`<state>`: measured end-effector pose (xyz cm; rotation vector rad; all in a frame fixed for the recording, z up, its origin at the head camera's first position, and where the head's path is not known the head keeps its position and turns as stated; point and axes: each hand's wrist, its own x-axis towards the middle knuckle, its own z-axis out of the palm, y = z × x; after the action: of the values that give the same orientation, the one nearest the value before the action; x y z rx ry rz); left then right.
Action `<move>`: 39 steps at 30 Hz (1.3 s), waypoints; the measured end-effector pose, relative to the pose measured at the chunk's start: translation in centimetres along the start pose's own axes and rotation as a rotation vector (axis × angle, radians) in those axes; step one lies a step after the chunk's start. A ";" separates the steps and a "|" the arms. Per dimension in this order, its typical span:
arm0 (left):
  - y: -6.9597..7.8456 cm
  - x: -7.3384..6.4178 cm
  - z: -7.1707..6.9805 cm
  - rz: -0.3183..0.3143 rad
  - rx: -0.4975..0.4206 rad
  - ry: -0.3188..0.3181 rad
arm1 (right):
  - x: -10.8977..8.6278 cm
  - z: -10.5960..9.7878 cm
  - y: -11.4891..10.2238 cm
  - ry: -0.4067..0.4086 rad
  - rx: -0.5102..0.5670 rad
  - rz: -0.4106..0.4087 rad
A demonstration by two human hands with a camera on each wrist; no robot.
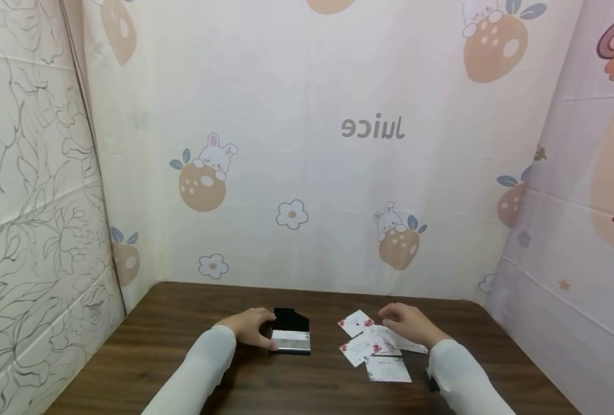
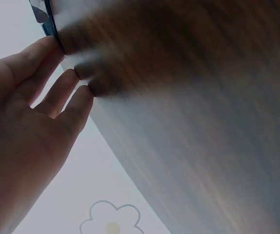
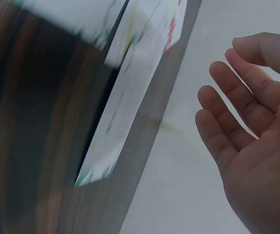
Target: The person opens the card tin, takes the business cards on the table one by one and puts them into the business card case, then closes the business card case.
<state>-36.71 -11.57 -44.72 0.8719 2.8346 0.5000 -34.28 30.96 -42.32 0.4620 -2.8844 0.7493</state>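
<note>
At the left side of an opened business card case [image 1: 292, 346] is my left hand [image 1: 249, 327], its thumb at the near corner and its fingers by the lid, holding it on the table. The case has a black lid folded back and a silver front, with a white card showing inside. In the left wrist view the fingertips meet the dark edge of the case [image 2: 46, 23]. My right hand [image 1: 412, 324] hovers over a loose spread of white floral business cards [image 1: 388, 370]. Its fingers are loosely bent with nothing between them, apart from the cards [image 3: 122, 112] in the right wrist view.
The brown wooden table [image 1: 193, 357] carries the case and cards. Behind it hangs a pale curtain [image 1: 307, 173] printed with rabbits and fruit. More printed cloth stands at both sides. A small dark object [image 1: 431, 380] shows beside the right sleeve.
</note>
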 end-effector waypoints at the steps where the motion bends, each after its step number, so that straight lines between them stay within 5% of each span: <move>1: 0.0 0.0 0.0 0.001 0.001 -0.001 | -0.1 -0.1 0.4 0.001 -0.005 0.006; 22: -0.1 0.1 0.0 0.007 -0.006 -0.003 | -1.3 -0.7 4.3 -0.100 -0.101 0.173; 39: 0.1 0.0 -0.3 0.013 0.004 -0.001 | -1.5 -0.7 5.2 -0.230 -0.210 0.201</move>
<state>-36.72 -11.54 -44.43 0.8916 2.8319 0.4950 -34.50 35.97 -44.38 0.2501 -3.2147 0.4336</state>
